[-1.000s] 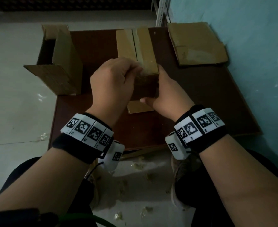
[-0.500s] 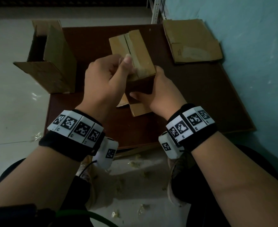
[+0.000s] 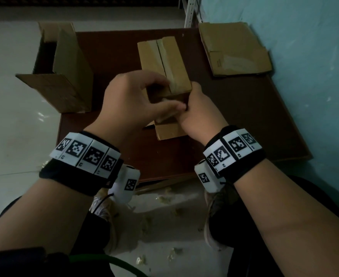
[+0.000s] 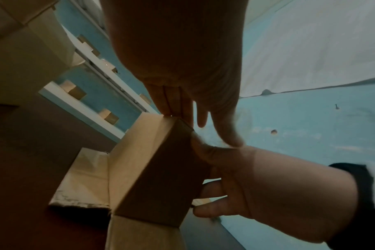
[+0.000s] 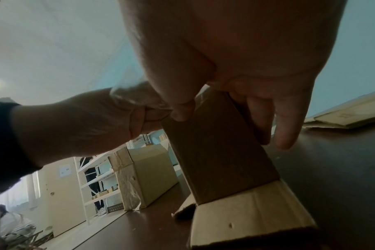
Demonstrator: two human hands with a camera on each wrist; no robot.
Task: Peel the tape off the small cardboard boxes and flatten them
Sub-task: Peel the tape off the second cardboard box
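Cardboard box [image 3: 165, 64] upright between both hands, right hand [image 3: 199, 112] gripping its side, left hand [image 3: 132, 102] pinching tape [image 5: 131, 94].

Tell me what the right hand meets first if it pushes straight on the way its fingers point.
Probably the small cardboard box: the right hand already grips its near end, fingers pointing forward along its right side. Past those fingers, only the brown table shows.

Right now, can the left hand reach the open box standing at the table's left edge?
Probably yes. The open box stands beside the left hand with only bare table between them. But that hand pinches tape on the small box, so it must let go first.
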